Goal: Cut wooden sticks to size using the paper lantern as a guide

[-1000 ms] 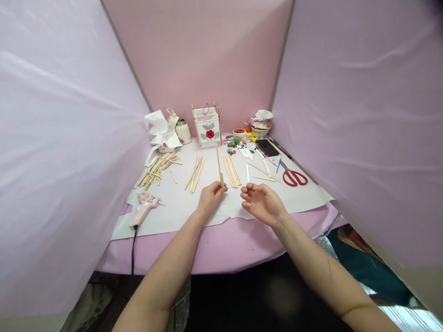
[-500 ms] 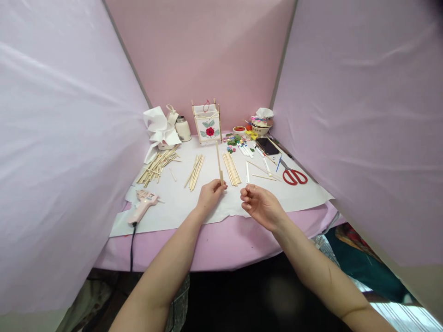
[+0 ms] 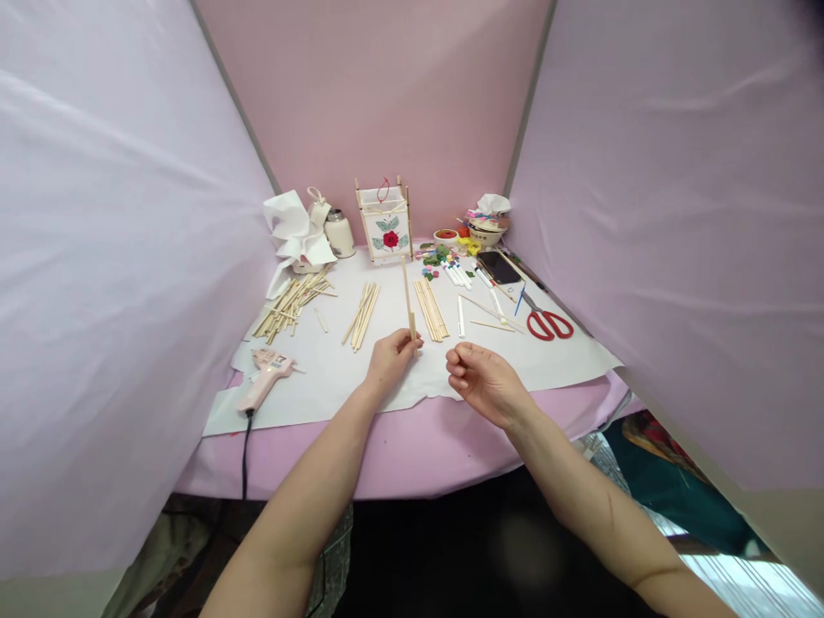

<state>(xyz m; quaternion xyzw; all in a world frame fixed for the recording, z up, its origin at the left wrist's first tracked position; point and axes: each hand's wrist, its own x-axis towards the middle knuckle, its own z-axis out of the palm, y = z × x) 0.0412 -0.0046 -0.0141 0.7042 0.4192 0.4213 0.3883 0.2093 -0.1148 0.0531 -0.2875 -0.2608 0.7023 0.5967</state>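
My left hand pinches a thin wooden stick that points up and away, with what looks like a shorter piece lying along its lower end. Close by on the right, my right hand has its fingers curled and thumb pressed to them; whether something small is between them I cannot make out. Beyond the hands, a row of wooden sticks lies on the white paper. To the left of it is another small bundle of sticks. A white pen lies just past my right hand.
At left lie a pink glue gun with a black cord and a stick pile. Red-handled scissors and a phone are at right. A paper lantern with a rose stands behind, near a white jar and markers.
The whole view has shifted slightly. Both hands keep nearly the same pose, and the stick stays in my left hand.
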